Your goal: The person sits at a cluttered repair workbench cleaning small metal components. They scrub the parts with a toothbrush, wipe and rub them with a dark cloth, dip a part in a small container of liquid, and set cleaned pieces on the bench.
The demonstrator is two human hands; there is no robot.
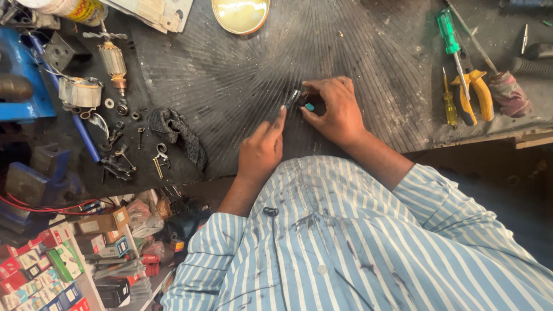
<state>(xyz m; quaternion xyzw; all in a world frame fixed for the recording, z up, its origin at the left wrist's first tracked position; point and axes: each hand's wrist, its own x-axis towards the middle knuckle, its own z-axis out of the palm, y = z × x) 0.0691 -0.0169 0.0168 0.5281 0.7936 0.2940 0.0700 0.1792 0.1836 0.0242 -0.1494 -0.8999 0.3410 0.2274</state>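
Over a dark grooved bench top (230,75), my two hands meet near the middle. My right hand (334,109) curls around a small black part with a teal spot (310,106). My left hand (262,151) reaches up from below, its thumb and forefinger pinching a thin dark metal piece (292,98) against that part. My striped blue and white shirt fills the lower frame.
A motor armature (113,62), a wound coil (80,92), washers, screws and a dark rag (175,129) lie at left. A yellow round lid (240,14) sits at top. A green screwdriver (450,40) and yellow-handled pliers (475,92) rest at right. Boxes of parts crowd the lower left.
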